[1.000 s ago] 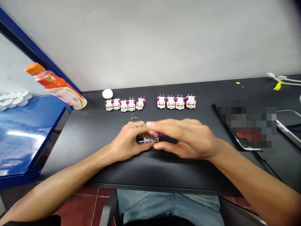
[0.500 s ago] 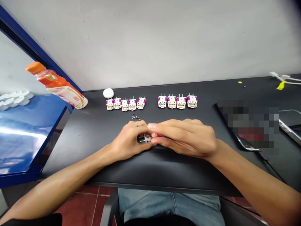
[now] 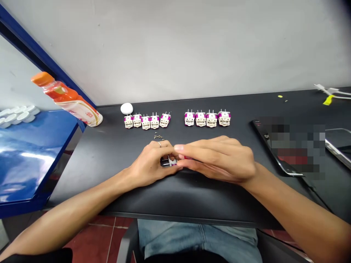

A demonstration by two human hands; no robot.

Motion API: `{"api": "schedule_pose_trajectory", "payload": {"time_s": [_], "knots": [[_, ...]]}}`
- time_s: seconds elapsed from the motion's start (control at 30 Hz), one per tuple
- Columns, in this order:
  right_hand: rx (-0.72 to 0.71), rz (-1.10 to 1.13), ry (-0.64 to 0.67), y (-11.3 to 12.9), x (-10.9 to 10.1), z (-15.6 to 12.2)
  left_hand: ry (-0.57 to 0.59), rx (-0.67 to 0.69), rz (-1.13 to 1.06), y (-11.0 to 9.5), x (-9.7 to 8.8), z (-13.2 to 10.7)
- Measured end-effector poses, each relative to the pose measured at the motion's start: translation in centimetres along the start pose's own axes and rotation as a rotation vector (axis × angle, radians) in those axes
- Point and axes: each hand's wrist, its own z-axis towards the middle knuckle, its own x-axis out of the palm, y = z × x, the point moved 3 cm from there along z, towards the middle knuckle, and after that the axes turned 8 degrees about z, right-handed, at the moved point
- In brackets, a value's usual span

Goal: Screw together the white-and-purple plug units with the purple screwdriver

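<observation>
My left hand (image 3: 150,162) rests on the black table (image 3: 192,197) with its fingers closed around a small white-and-magenta plug part (image 3: 169,162). My right hand (image 3: 219,159) meets it from the right, fingers pinched on a thin red-handled tool (image 3: 187,157) whose tip is at the plug part. A few tiny screws (image 3: 158,137) lie just beyond my left hand. Two rows of matching plug parts stand behind, several at the left (image 3: 146,121) and several at the right (image 3: 207,118).
An orange drink bottle (image 3: 67,99) leans at the table's far left corner beside a blue surface (image 3: 30,153). A white oval object (image 3: 126,108) lies by the left row. A dark phone-like device (image 3: 276,153) and white cables (image 3: 329,91) sit at the right.
My right hand has closed in on the plug part, covering more of it. My left hand has stayed put.
</observation>
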Motion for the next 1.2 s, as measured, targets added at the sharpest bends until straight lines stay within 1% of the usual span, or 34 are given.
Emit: {"api": "schedule_pose_trajectory", "payload": {"time_s": [0.1, 0.23, 0.33, 0.37, 0.47, 0.5, 0.6, 0.63, 0.77, 0.8, 0.87, 0.9, 0.93, 1.0, 1.07, 1.1, 1.2], "knots": [[0.031, 0.041, 0.076, -0.03, 0.13, 0.02, 0.001, -0.001, 0.007, 0.07, 0.04, -0.01], [0.005, -0.051, 0.010, 0.15, -0.17, -0.03, -0.001, -0.007, 0.001, 0.05, 0.03, 0.05], [0.025, 0.047, 0.077, 0.07, 0.01, -0.03, 0.005, -0.006, -0.013, -0.03, -0.01, 0.07], [0.031, 0.040, 0.081, 0.03, 0.02, -0.01, 0.004, -0.005, -0.005, -0.05, -0.02, 0.06], [0.006, -0.048, 0.007, 0.02, -0.19, 0.15, 0.000, -0.005, 0.027, -0.08, -0.06, 0.02], [-0.006, -0.046, 0.007, 0.05, -0.19, 0.22, 0.005, -0.011, 0.030, -0.06, -0.05, 0.02], [0.016, 0.047, 0.099, 0.09, 0.06, 0.32, 0.017, -0.030, 0.039, 0.00, 0.00, 0.03], [0.026, 0.039, 0.111, 0.12, 0.08, 0.28, 0.023, -0.036, 0.049, 0.02, 0.03, 0.04], [0.025, -0.104, 0.079, 0.22, -0.07, -0.07, 0.045, -0.065, 0.091, 0.11, 0.12, 0.09], [0.025, -0.095, 0.101, 0.20, -0.02, -0.15, 0.050, -0.072, 0.082, 0.12, 0.14, 0.10], [0.031, -0.010, 0.159, 0.17, 0.16, -0.18, 0.056, -0.085, 0.054, 0.13, 0.16, 0.11], [0.035, 0.022, 0.166, 0.18, 0.19, -0.13, 0.058, -0.085, 0.047, 0.11, 0.15, 0.12], [0.038, 0.027, 0.158, 0.22, 0.19, -0.05, 0.058, -0.081, 0.051, 0.08, 0.12, 0.12], [0.038, -0.026, 0.099, 0.33, 0.08, 0.12, 0.059, -0.066, 0.077, 0.03, 0.07, 0.13], [0.021, -0.081, 0.045, 0.45, -0.01, 0.23, 0.056, -0.058, 0.090, 0.01, 0.02, 0.14], [0.008, -0.076, 0.039, 0.49, 0.00, 0.24, 0.053, -0.058, 0.083, 0.01, 0.01, 0.14], [0.015, 0.035, 0.116, 0.38, 0.32, 0.18, 0.047, -0.070, 0.054, 0.02, 0.03, 0.14]]}}
